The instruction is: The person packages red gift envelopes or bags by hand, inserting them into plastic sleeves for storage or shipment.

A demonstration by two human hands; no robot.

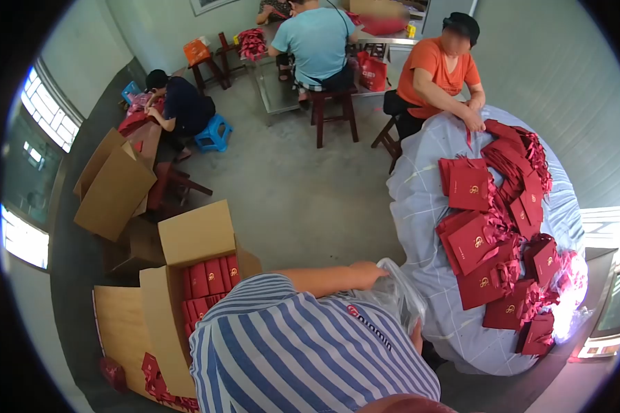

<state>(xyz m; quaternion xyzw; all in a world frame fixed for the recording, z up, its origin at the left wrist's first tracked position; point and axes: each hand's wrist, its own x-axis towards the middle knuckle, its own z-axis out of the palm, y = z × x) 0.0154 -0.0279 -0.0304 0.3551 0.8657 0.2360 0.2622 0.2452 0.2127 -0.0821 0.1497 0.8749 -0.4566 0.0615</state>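
Observation:
My left hand (368,274), at the end of an outstretched bare arm, is closed on the rim of a clear plastic bag (401,292). The bag hangs in front of my striped shirt, beside the edge of the round table. My right hand (417,334) is lower, at the other side of the bag; it appears to grip the bag's edge, though the film and my body hide most of its fingers. Nearest on the table are red gift bags (479,282) with gold lettering and ribbon handles, lying in overlapping stacks.
A cloth-covered round table (427,241) stands to my right, with a person in orange (427,76) seated at its far side. An open carton (160,303) of red packets is at left. Other cartons (117,186), a blue stool (214,132) and seated co-workers (317,45) are beyond.

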